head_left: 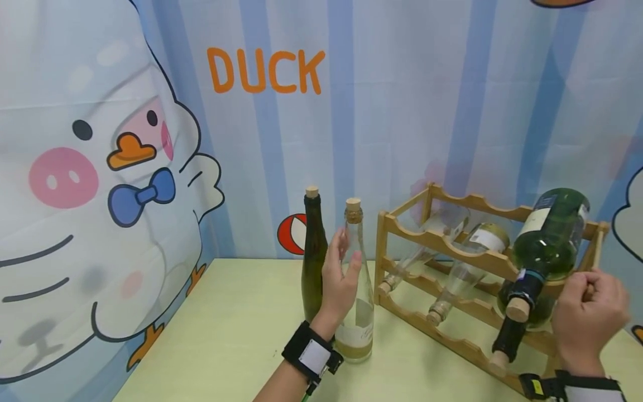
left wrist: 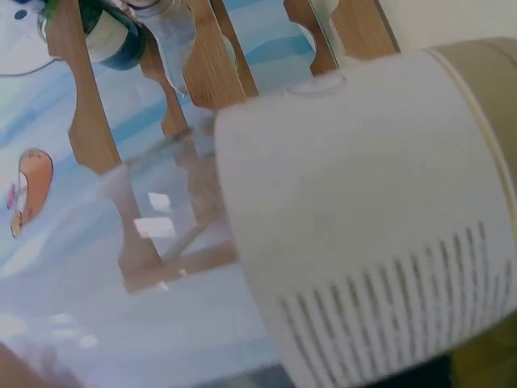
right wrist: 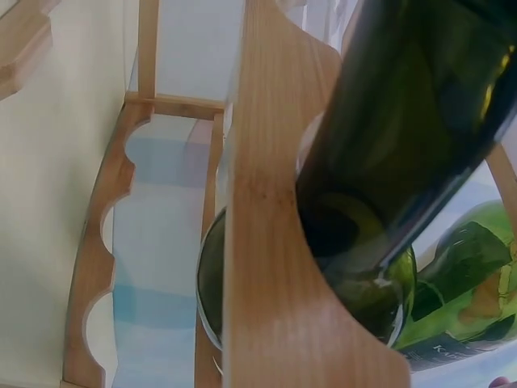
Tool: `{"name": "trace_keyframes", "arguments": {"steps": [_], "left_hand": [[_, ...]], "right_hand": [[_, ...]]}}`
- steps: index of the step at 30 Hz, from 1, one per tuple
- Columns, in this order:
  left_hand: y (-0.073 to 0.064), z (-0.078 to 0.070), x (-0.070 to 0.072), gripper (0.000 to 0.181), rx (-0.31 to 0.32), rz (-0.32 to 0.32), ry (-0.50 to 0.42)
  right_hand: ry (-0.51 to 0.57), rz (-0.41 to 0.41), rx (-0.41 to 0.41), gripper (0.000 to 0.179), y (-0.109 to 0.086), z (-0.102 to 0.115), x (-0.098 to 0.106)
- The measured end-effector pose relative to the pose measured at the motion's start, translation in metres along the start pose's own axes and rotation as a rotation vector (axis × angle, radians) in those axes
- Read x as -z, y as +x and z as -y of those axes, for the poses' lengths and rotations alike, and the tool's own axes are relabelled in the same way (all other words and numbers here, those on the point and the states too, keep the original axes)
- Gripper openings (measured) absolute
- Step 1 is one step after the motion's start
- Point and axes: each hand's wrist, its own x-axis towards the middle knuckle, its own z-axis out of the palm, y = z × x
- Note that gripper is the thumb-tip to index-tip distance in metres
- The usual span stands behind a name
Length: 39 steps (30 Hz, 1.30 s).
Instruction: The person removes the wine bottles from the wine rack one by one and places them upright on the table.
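Note:
My left hand (head_left: 340, 279) is at a clear, corked wine bottle (head_left: 363, 312) standing upright, its thumb over the front of the glass and its fingers fairly straight beside the neck. In the left wrist view, the pale label (left wrist: 347, 202) fills much of the picture. A dark green corked bottle (head_left: 312, 257) stands just left of it, partly behind the hand. My right hand (head_left: 593, 315), fingers curled, grips the front right corner of a wooden wine rack (head_left: 454, 251). Beside it, a green wine bottle (head_left: 545, 245) lies on the upper tier, cork end tilted toward me.
Two clear bottles lie in the lower tier, one with a gold-white label (head_left: 487, 239). Another green bottle (head_left: 508, 338) lies below the upper one. The rack stands on a pale yellow table (head_left: 241, 335), with a duck-print curtain (head_left: 392, 111) behind.

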Motion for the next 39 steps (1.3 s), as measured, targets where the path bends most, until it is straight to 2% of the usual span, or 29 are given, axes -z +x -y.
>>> {"name": "trace_keyframes", "arguments": {"steps": [2, 4, 5, 7, 8, 10, 12, 16, 18, 20, 25, 30, 33, 39], "left_hand": [[-0.005, -0.005, -0.006, 0.053, -0.163, -0.084, 0.047], [-0.01, -0.015, -0.015, 0.051, -0.398, -0.171, 0.128], [-0.012, -0.021, -0.021, 0.049, -0.522, -0.193, 0.169], [-0.015, -0.032, -0.036, 0.046, -0.752, -0.174, 0.252], [-0.016, -0.037, -0.043, 0.046, -0.824, -0.141, 0.292], [-0.018, -0.046, -0.061, 0.047, -0.887, -0.039, 0.37], [-0.019, -0.05, -0.078, 0.052, -0.871, 0.085, 0.459], [-0.017, -0.053, -0.111, 0.064, -0.748, 0.34, 0.586], [-0.013, -0.054, -0.123, 0.069, -0.697, 0.434, 0.639], [-0.01, -0.056, -0.133, 0.076, -0.665, 0.498, 0.684], [-0.005, -0.066, -0.15, 0.082, -0.648, 0.568, 0.727], [-0.004, -0.074, -0.159, 0.065, -0.653, 0.576, 0.72], [-0.004, -0.077, -0.16, 0.056, -0.647, 0.587, 0.687], [-0.003, -0.081, -0.16, 0.055, -0.634, 0.644, 0.594]], "right_hand": [[0.002, 0.003, -0.007, 0.028, -0.001, 0.0, 0.0], [0.005, 0.006, -0.017, 0.028, -0.001, 0.0, 0.0], [0.005, 0.009, -0.021, 0.029, -0.001, 0.001, 0.0], [0.0, 0.014, -0.024, 0.028, -0.002, 0.001, 0.0], [0.002, 0.012, -0.027, 0.028, -0.002, 0.001, 0.0], [0.008, 0.015, -0.026, 0.028, -0.001, 0.0, 0.0], [0.009, 0.014, -0.022, 0.028, -0.001, 0.0, -0.001], [0.017, 0.011, -0.017, 0.028, -0.001, 0.001, -0.003], [0.024, 0.004, -0.013, 0.028, -0.002, 0.002, -0.003], [0.038, -0.006, -0.007, 0.028, -0.002, 0.002, -0.003], [0.042, -0.014, -0.002, 0.028, -0.002, 0.002, -0.002], [0.036, -0.011, -0.013, 0.027, -0.002, 0.0, -0.002], [0.032, -0.01, -0.02, 0.027, -0.001, -0.001, -0.002], [0.029, -0.022, -0.037, 0.026, 0.0, -0.002, -0.002]]}}
